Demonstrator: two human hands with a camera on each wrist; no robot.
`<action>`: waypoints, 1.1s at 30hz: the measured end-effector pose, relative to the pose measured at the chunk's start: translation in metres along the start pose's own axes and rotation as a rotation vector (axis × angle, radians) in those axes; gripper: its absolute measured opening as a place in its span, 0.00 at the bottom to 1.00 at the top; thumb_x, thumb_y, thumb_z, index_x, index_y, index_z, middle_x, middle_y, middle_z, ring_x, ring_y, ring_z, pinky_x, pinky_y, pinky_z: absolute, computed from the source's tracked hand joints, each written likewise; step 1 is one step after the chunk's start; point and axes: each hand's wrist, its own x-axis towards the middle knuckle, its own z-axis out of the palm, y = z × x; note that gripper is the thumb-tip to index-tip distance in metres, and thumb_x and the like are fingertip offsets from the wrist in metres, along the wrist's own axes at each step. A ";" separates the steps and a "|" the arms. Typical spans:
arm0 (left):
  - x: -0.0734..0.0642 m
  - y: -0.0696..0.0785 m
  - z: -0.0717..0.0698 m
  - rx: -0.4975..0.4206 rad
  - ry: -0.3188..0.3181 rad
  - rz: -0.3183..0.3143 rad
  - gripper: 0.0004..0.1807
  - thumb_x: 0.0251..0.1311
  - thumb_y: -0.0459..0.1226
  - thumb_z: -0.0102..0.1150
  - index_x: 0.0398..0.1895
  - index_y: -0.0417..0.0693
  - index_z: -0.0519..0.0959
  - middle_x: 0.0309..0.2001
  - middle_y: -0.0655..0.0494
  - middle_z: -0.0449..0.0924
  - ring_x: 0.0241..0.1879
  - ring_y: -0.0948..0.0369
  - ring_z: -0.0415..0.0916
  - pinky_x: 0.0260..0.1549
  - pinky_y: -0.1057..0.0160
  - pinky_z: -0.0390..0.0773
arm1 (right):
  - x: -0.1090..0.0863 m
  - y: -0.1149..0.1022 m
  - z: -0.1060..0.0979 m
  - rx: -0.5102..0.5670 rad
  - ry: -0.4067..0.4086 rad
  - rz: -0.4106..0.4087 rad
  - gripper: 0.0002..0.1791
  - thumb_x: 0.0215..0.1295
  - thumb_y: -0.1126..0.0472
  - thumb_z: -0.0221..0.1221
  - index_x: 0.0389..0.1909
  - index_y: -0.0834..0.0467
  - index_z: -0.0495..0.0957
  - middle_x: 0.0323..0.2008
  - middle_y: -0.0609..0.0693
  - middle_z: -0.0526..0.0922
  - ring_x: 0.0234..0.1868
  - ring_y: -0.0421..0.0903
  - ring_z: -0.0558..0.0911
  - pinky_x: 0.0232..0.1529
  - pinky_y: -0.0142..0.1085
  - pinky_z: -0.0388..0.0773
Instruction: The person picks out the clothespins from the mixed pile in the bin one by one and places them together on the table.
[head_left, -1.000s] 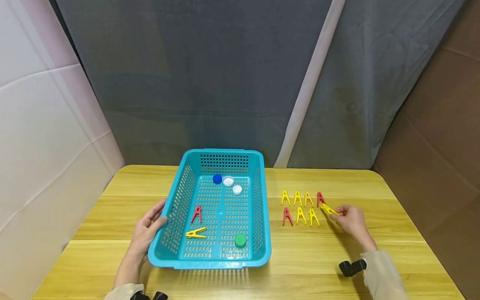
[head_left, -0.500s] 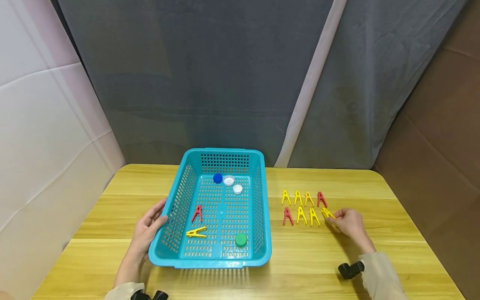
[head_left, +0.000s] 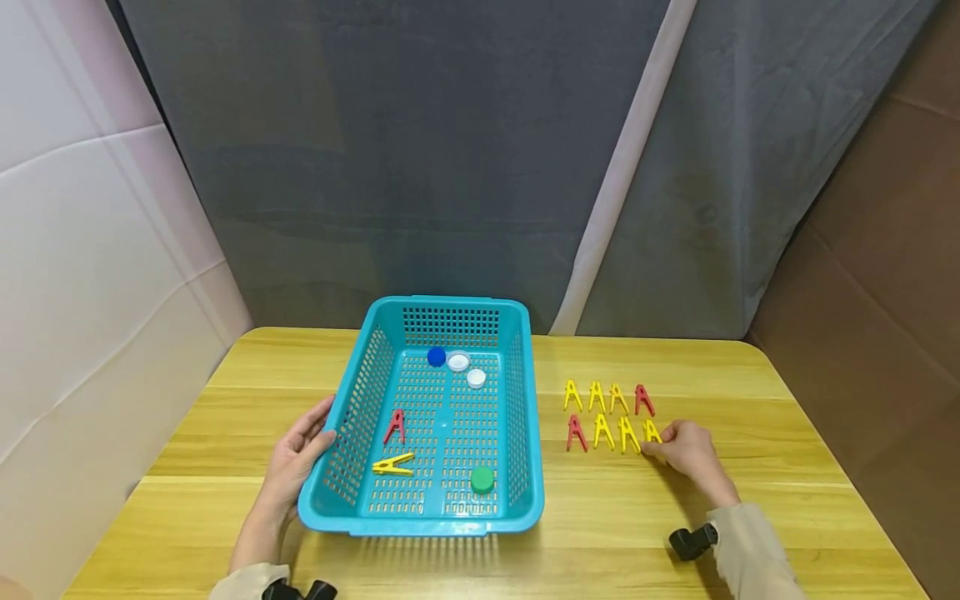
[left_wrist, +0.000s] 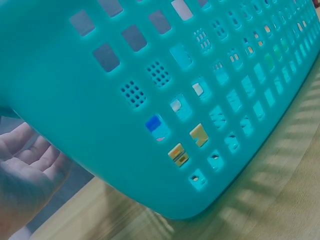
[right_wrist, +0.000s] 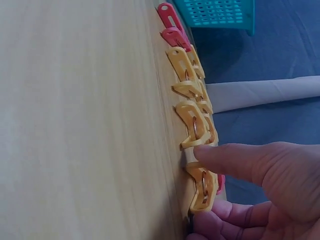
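My left hand (head_left: pixel 288 467) grips the left side of a turquoise plastic basket (head_left: pixel 422 527), thumb on the rim and fingers beneath; in the left wrist view the basket's slotted wall (left_wrist: pixel 125 150) hides part of that hand. At the right, my right hand (head_left: pixel 692 454) holds a yellow clothespin (head_left: pixel 652 431) between thumb and fingers, low at the table, at the right end of the front row. The right wrist view has this yellow clothespin (right_wrist: pixel 202 187) between the thumb and fingertips. Left of it in that row lie two yellow clothespins (head_left: pixel 627 435) and a red clothespin (head_left: pixel 576 433).
Behind them a second row has three yellow clothespins (head_left: pixel 596 397) and a red clothespin (head_left: pixel 644 400). Inside the basket are a red clothespin (head_left: pixel 395 426), a yellow clothespin (head_left: pixel 393 464), a blue cap (head_left: pixel 437 357), two white caps (head_left: pixel 476 379) and a green cap (head_left: pixel 482 479).
My right hand has brought the yellow clothespin from beside the back red one down to the front row's end and turned it to stand like its neighbours. The left hand keeps its grip.
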 end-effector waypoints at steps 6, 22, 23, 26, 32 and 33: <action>0.000 0.000 0.000 0.014 -0.001 -0.006 0.26 0.66 0.27 0.48 0.66 0.32 0.60 0.52 0.73 0.73 0.51 0.75 0.71 0.45 0.75 0.74 | -0.001 0.001 0.002 -0.003 0.003 -0.014 0.19 0.50 0.56 0.68 0.21 0.63 0.69 0.20 0.52 0.69 0.22 0.45 0.68 0.22 0.33 0.63; 0.000 -0.001 0.000 0.021 0.015 -0.014 0.26 0.65 0.26 0.47 0.66 0.30 0.58 0.51 0.74 0.74 0.51 0.76 0.70 0.45 0.77 0.74 | -0.004 -0.019 -0.017 0.043 0.080 -0.140 0.15 0.60 0.57 0.60 0.28 0.67 0.75 0.20 0.52 0.74 0.20 0.44 0.69 0.20 0.34 0.66; 0.000 -0.001 0.000 0.019 0.013 -0.014 0.26 0.65 0.26 0.47 0.66 0.30 0.59 0.51 0.74 0.73 0.51 0.76 0.70 0.45 0.77 0.74 | -0.004 -0.023 -0.018 0.048 0.084 -0.146 0.15 0.60 0.57 0.60 0.28 0.67 0.74 0.21 0.52 0.74 0.20 0.44 0.68 0.20 0.34 0.65; 0.000 0.000 0.000 0.019 0.009 -0.009 0.25 0.66 0.27 0.47 0.66 0.32 0.60 0.51 0.74 0.73 0.51 0.76 0.70 0.45 0.77 0.74 | -0.002 -0.037 -0.022 0.065 0.091 -0.155 0.15 0.60 0.57 0.61 0.29 0.67 0.75 0.21 0.52 0.74 0.20 0.44 0.68 0.20 0.33 0.65; 0.000 0.000 -0.001 0.022 0.004 0.006 0.25 0.66 0.26 0.47 0.66 0.32 0.60 0.52 0.73 0.73 0.51 0.76 0.70 0.45 0.77 0.74 | 0.002 -0.064 -0.026 0.101 0.090 -0.170 0.15 0.61 0.56 0.61 0.31 0.67 0.75 0.22 0.52 0.75 0.21 0.44 0.69 0.21 0.33 0.66; 0.000 -0.001 -0.001 0.020 0.004 0.009 0.25 0.66 0.26 0.47 0.66 0.31 0.60 0.52 0.73 0.73 0.51 0.76 0.70 0.45 0.77 0.73 | 0.003 -0.068 -0.025 0.108 0.087 -0.176 0.15 0.61 0.57 0.61 0.31 0.67 0.75 0.22 0.52 0.75 0.21 0.44 0.69 0.21 0.33 0.66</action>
